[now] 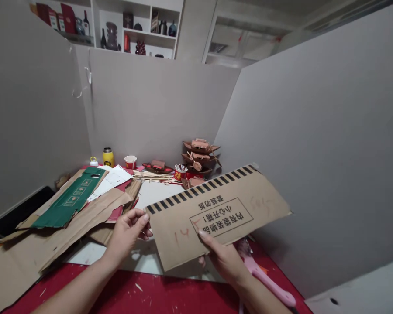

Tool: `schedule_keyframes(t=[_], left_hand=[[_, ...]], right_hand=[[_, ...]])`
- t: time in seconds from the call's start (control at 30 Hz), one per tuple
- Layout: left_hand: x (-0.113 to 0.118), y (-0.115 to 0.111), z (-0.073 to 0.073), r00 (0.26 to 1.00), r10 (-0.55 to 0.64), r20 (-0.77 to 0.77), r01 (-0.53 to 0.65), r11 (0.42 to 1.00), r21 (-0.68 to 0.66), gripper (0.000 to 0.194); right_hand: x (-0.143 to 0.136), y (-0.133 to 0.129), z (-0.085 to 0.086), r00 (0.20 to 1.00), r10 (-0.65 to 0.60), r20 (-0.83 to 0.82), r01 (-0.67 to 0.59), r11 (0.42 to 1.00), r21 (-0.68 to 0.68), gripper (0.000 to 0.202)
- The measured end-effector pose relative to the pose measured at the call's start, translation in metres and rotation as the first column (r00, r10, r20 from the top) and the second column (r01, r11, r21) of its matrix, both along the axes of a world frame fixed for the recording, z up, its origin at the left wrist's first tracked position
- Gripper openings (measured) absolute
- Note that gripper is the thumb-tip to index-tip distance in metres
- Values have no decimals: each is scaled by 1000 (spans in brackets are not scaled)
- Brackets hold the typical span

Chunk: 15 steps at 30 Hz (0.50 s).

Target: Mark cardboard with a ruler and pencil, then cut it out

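A flat piece of brown cardboard, tilted and raised over the table, has a black-striped upper edge, a printed box of characters and faint handwritten marks. My right hand grips its lower edge, thumb on the printed face and fingers underneath. At the left end, my left hand has thumb and fingers closed at the cardboard's edge near the striped corner. Left of that hand lies a pile of cut cardboard, with a green printed piece on it. A pink-handled tool lies beside my right forearm, its head partly hidden.
Thin wooden sticks, a small model boat and stacked model boats stand at the back. Nearby are a red-and-white cup, a paper cup and a yellow bottle. Grey partitions enclose the red-covered table.
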<state>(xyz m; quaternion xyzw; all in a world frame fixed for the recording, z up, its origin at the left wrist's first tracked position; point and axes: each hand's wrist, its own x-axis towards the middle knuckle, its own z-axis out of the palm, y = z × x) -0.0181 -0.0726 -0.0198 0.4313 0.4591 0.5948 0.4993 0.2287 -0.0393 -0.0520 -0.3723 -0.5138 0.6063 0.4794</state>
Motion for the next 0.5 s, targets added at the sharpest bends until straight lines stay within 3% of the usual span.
schedule_keyframes(t=[0.23,0.5], left_hand=[[-3,2,0,997,-5,-72,5,1000,2,43],[-6,3,0,992,-13,-128,18,999,41,42]], right_hand=[[9,-1,14,999,12,41,-13,1000,20,29],[7,-1,15,994,2,109,-8,998,55,43]])
